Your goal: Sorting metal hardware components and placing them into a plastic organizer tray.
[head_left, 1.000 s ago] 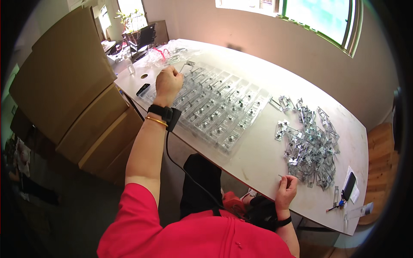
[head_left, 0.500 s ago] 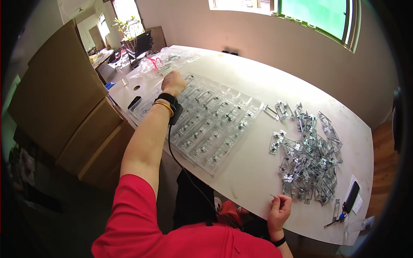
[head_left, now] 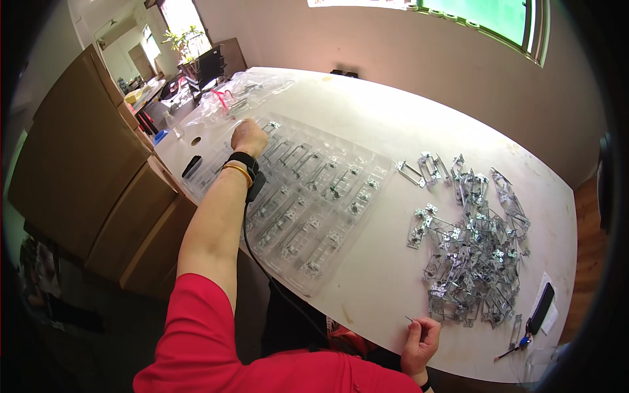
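My left hand [head_left: 249, 137] is over the far left part of a clear plastic tray [head_left: 373, 226], with its fingers curled down. What they hold, if anything, is hidden behind the hand. Long compartments of the tray hold silvery metal bracket pieces [head_left: 322, 177]. Close to the table's front edge, my right hand [head_left: 421, 344] pinches a thin metal pin [head_left: 409, 319] between thumb and forefinger. Just beyond that hand lies a tangled heap of metal brackets [head_left: 475, 262].
Clear plastic bags [head_left: 239, 92] with a red tie lie at the table's far left. A black strip-like object [head_left: 541, 308] lies on white paper by the right edge. Cardboard boxes [head_left: 72, 150] stand left of the table [head_left: 386, 288]. A cable [head_left: 262, 265] trails from my left wrist.
My view has shifted a little. My left hand has moved slightly toward me along the tray's far left part. My right hand still pinches the pin.
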### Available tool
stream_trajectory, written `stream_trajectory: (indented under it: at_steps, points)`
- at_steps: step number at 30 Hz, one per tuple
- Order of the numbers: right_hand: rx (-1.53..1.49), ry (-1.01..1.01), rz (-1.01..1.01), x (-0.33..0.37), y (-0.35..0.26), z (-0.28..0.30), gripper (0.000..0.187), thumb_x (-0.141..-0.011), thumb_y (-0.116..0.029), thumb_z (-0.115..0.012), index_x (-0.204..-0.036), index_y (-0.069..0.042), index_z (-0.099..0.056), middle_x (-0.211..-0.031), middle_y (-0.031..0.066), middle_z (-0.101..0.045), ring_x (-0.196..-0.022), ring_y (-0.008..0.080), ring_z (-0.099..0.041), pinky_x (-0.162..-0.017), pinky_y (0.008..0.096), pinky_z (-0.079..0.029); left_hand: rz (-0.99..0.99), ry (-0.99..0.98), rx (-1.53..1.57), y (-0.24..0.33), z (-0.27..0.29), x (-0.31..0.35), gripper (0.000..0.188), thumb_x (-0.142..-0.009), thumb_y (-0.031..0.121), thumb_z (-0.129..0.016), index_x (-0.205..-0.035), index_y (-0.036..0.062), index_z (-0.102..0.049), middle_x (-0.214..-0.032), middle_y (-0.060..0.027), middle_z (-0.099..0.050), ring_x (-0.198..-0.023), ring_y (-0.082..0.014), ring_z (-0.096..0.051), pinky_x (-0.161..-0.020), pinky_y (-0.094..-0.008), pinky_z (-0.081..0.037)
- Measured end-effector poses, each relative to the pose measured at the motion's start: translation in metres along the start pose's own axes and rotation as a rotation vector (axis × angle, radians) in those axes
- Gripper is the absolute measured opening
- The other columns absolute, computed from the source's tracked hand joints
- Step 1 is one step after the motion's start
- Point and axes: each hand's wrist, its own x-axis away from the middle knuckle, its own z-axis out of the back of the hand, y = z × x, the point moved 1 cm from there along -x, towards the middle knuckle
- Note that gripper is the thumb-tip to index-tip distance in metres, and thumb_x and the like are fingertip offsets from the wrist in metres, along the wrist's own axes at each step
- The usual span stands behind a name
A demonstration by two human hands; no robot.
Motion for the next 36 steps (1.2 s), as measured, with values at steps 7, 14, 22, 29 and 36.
stream_trajectory:
  at_steps: [7,14,22,29,36]
  points:
    - [0.006,-0.005,-0.010,0.001,-0.001,0.000,0.012,-0.108,-0.013,-0.066,-0.110,-0.004,-0.059,-0.100,0.0019,-0.062,-0.086,0.0085,-0.057,-0.080,0.0228,-0.048,0.020,0.042,0.040,0.001,-0.010,0.000,0.031,-0.088,0.010,-0.067,-0.112,-0.0050,-0.077,-0.117,-0.0300,-0.075,-0.115,-0.0436,-0.073,-0.100,-0.0465,-0.058]
    - [0.014,-0.008,-0.004,0.001,0.002,-0.001,0.011,-0.109,-0.014,-0.066,-0.110,-0.004,-0.059,-0.098,0.0010,-0.061,-0.086,0.0081,-0.057,-0.080,0.0226,-0.048,0.049,0.008,0.060,-0.002,-0.012,0.000,0.030,-0.089,0.010,-0.066,-0.112,-0.0042,-0.077,-0.118,-0.0309,-0.074,-0.115,-0.0440,-0.072,-0.101,-0.0465,-0.058]
    - [0.042,-0.007,-0.004,0.001,0.000,-0.001,0.010,-0.109,-0.013,-0.064,-0.110,-0.004,-0.059,-0.095,0.0001,-0.061,-0.084,0.0075,-0.056,-0.078,0.0219,-0.047,0.019,-0.015,0.108,-0.006,-0.019,-0.003,0.029,-0.088,0.011,-0.066,-0.110,-0.0044,-0.077,-0.117,-0.0316,-0.074,-0.116,-0.0444,-0.072,-0.102,-0.0478,-0.057]
    - [-0.001,-0.004,-0.005,-0.001,0.003,-0.001,0.007,-0.110,-0.011,-0.063,-0.110,-0.005,-0.059,-0.094,-0.0001,-0.061,-0.084,0.0068,-0.056,-0.078,0.0215,-0.047,-0.015,0.023,0.133,0.007,-0.005,0.013,0.030,-0.086,0.012,-0.067,-0.110,-0.0025,-0.077,-0.118,-0.0304,-0.074,-0.116,-0.0440,-0.072,-0.102,-0.0475,-0.057]
    - [0.058,-0.001,0.106,-0.006,0.007,-0.004,0.008,-0.109,-0.010,-0.064,-0.108,-0.004,-0.060,-0.093,0.0005,-0.062,-0.082,0.0078,-0.057,-0.076,0.0225,-0.048,-0.158,0.084,0.198,0.024,0.032,0.050,0.032,-0.086,0.014,-0.067,-0.113,-0.0012,-0.075,-0.116,-0.0289,-0.075,-0.112,-0.0447,-0.072,-0.099,-0.0477,-0.058]
